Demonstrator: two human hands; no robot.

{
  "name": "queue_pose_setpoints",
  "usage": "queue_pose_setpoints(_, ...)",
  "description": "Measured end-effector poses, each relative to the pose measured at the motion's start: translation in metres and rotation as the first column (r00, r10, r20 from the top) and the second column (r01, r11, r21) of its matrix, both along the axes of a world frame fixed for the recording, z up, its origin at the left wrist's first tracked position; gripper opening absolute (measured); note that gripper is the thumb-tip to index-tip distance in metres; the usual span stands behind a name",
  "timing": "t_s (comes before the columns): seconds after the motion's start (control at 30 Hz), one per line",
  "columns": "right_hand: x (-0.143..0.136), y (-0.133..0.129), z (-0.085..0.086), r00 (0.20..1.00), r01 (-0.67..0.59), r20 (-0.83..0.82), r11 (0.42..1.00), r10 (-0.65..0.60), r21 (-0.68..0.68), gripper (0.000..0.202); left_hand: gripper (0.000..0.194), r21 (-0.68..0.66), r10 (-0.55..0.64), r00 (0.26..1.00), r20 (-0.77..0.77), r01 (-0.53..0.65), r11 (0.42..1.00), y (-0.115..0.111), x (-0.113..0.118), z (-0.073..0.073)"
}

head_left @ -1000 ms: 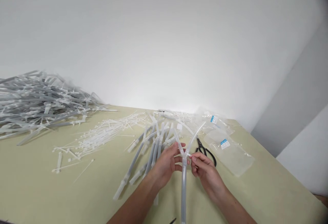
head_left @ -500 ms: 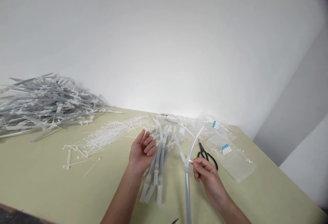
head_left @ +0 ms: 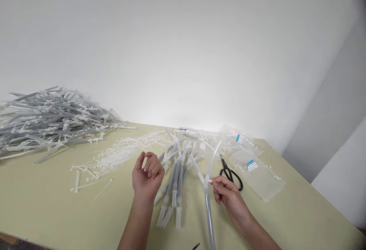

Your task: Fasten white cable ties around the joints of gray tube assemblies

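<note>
My right hand (head_left: pixel 228 194) pinches, between thumb and forefinger, a small white piece at the fork of a Y-shaped clear plastic tube (head_left: pixel 209 215). Two thinner branches spread upward from the fork, and the thick stem runs down past the bottom of the view. My left hand (head_left: pixel 148 175) is raised to the left of the tube, palm turned toward me, fingers loosely curled. Nothing shows in it. Between the hands lies a bunch of similar forked tubes (head_left: pixel 177 181) on the table. Left of them, white cable ties (head_left: pixel 120 152) are spread in a loose heap.
A large pile of tubes (head_left: pixel 57 116) covers the table's far left. Black-handled scissors (head_left: pixel 228 171) lie behind my right hand. Clear plastic bags (head_left: pixel 265 181) with blue-and-white labels are at the right. A white wall rises behind the pale green table (head_left: pixel 94 219).
My left hand has moved left, away from the bunch of tubes, and its fingers have turned upward. The forked tube has tilted slightly left in my right hand's pinch.
</note>
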State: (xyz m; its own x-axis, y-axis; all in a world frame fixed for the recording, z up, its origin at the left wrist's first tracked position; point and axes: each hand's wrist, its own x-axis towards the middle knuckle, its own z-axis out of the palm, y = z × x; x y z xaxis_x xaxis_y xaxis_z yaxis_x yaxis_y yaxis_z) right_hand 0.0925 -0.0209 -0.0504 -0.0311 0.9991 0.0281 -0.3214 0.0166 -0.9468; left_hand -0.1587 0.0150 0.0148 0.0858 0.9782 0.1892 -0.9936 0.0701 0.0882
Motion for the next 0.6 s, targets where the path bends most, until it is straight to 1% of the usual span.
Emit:
queue_pose_setpoints(0.07,-0.001,0.000,0.000,1.000,-0.009,0.003,1.000,0.009,0.001,0.017,0.023,0.047,0.054,0.998,-0.025,-0.053,0.998,0.018,0.001,0.005)
queue_pose_setpoints(0.13,-0.003,-0.001,0.000,1.000,-0.013,0.012,1.000,0.013,-0.003,0.018,0.025,0.066,0.108,0.993,-0.056,-0.105,0.992,0.039,0.003,0.007)
queue_pose_setpoints(0.23,-0.003,-0.005,0.001,0.999,-0.021,0.032,1.000,0.021,-0.005,0.018,0.028,0.063,0.139,0.987,-0.075,-0.134,0.989,0.068,0.004,0.004)
queue_pose_setpoints(0.3,-0.003,-0.007,0.001,0.999,-0.030,0.038,1.000,0.030,-0.001,0.018,0.028,0.064,0.160,0.983,-0.086,-0.155,0.986,0.080,0.002,0.000)
queue_pose_setpoints(0.37,-0.003,-0.007,0.001,0.999,-0.037,0.034,0.999,0.037,0.004,0.017,0.029,0.068,0.179,0.978,-0.106,-0.172,0.983,0.086,-0.002,-0.003)
queue_pose_setpoints(0.47,-0.003,-0.005,-0.002,0.999,-0.047,-0.005,0.999,0.047,-0.008,0.017,0.029,0.066,0.182,0.968,-0.176,-0.172,0.983,0.086,-0.005,-0.007)
queue_pose_setpoints(0.53,-0.004,-0.003,-0.006,0.997,-0.049,-0.067,0.998,0.046,-0.042,0.016,0.027,0.050,0.148,0.953,-0.265,-0.140,0.989,0.083,0.000,-0.009)
queue_pose_setpoints(0.6,-0.004,-0.001,-0.009,0.991,-0.053,-0.129,0.996,0.043,-0.075,0.017,0.024,0.019,0.090,0.920,-0.382,-0.090,0.996,0.079,0.012,-0.011)
